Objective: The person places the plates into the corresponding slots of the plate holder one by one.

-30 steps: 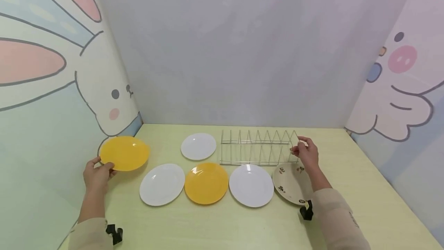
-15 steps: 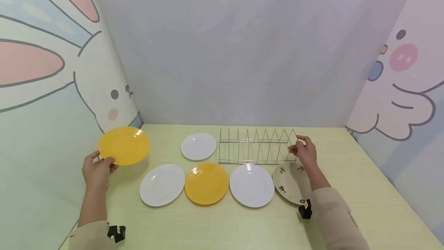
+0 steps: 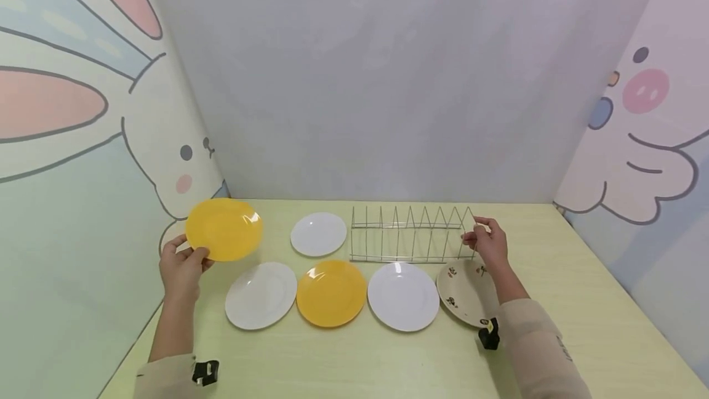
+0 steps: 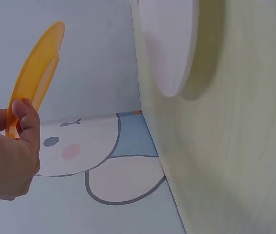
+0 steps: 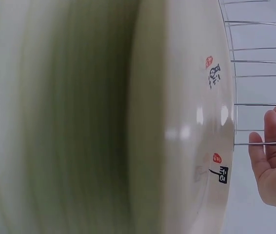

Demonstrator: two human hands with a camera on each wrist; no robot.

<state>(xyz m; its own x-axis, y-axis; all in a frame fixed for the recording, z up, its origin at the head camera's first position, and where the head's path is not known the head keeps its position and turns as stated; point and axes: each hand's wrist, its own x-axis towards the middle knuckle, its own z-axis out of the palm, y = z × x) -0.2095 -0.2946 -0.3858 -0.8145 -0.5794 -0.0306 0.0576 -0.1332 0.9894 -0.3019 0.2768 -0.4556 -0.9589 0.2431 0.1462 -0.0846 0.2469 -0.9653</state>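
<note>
Yellow plate [image 3: 224, 226] in my left fingers [image 4: 29, 124], plain; second yellow plate [image 3: 331, 294], likewise; white plates [image 3: 403, 297], three, unpatterned; patterned plate [image 3: 468, 294], cream with red and dark motifs; wire dish rack [image 3: 410, 226], silver.

The raised left hand [image 3: 181, 271] pinches while the right hand [image 3: 490, 245] grips.

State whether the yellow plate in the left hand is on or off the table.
Off: the left hand holds up the yellow plate, and the left wrist view shows a gap between it and the table.
</note>
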